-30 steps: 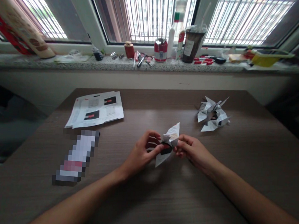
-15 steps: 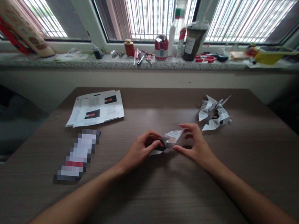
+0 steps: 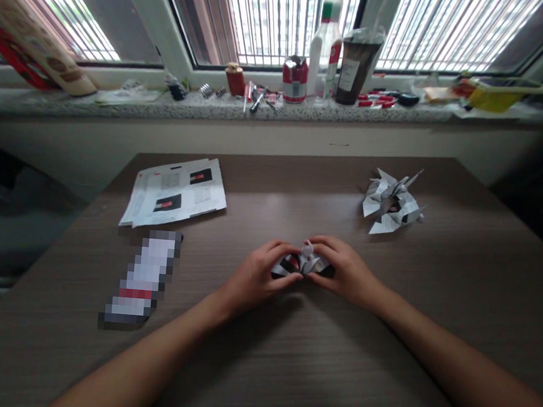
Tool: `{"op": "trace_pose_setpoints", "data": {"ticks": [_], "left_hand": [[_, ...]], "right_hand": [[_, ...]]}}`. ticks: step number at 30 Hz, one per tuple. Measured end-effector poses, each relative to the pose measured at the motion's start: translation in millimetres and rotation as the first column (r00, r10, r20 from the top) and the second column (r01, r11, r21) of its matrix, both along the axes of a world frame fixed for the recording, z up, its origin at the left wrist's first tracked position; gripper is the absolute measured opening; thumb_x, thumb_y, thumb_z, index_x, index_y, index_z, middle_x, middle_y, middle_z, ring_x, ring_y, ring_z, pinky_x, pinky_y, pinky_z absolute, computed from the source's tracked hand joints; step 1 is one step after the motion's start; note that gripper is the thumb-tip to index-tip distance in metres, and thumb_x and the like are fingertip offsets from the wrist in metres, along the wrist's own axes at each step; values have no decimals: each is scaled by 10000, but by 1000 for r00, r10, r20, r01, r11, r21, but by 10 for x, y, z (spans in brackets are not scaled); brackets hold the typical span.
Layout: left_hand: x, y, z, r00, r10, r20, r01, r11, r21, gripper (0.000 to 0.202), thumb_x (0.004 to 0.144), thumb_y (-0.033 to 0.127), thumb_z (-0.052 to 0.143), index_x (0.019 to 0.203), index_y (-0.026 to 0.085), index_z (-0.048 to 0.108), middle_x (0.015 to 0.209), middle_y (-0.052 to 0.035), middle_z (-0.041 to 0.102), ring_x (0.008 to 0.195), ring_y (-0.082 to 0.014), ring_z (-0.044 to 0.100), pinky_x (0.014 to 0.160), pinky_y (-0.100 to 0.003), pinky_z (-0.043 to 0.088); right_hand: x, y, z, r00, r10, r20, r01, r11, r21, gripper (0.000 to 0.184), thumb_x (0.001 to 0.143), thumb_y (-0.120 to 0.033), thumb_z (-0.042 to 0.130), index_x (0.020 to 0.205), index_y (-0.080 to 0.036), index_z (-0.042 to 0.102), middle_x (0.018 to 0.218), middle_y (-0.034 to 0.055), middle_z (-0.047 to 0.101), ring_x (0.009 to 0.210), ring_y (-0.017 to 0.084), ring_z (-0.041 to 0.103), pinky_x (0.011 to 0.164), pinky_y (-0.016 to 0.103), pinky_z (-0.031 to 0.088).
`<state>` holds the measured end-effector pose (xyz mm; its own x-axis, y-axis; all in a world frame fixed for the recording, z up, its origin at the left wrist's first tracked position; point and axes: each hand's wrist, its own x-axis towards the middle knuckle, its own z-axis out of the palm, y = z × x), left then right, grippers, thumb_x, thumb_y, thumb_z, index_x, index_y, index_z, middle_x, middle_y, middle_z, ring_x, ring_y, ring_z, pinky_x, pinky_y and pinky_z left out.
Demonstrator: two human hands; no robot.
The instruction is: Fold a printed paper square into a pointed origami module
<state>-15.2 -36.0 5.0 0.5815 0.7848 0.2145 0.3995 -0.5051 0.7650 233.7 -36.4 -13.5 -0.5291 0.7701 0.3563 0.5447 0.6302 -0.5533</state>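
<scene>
A small folded piece of printed paper [image 3: 303, 262] lies on the brown wooden table [image 3: 288, 355], pressed between both hands. My left hand [image 3: 256, 276] has its fingers curled over the paper's left end. My right hand [image 3: 344, 269] covers its right end with fingers closed down on it. Only the crumpled middle of the paper shows between the fingertips.
Several folded paper shapes [image 3: 391, 202] lie in a heap at the back right of the table. A stack of printed sheets [image 3: 176, 191] lies at the back left, a blurred flat object [image 3: 141, 279] in front of it. The windowsill [image 3: 241, 110] holds a can, bottle, cup and small tools.
The paper stood up between my fingertips a second ago. It has been brought down flat onto the table, and both hands have closed over it.
</scene>
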Motion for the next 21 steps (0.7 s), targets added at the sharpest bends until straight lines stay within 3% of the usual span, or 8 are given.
{"op": "trace_pose_setpoints", "data": {"ticks": [11,21], "left_hand": [[14,-30,-59,996,86,-39,-85,996,11,289,902,192,737,1167,207,622,1066,-32,704,927,-182,684,871,-325,542],[30,-28,-29,995,70,-64,-69,997,31,290,887,172,718,1151,214,606,1076,-34,677,965,-192,660,859,-331,520]], "right_hand": [[-16,-17,64,999,42,-12,-43,995,-86,352,894,-236,764,1218,-235,626,1127,78,713,1033,246,681,888,387,547],[15,1,37,998,50,-27,-53,994,-100,329,902,-244,758,1206,-243,629,1124,69,715,1027,230,684,885,368,541]]}}
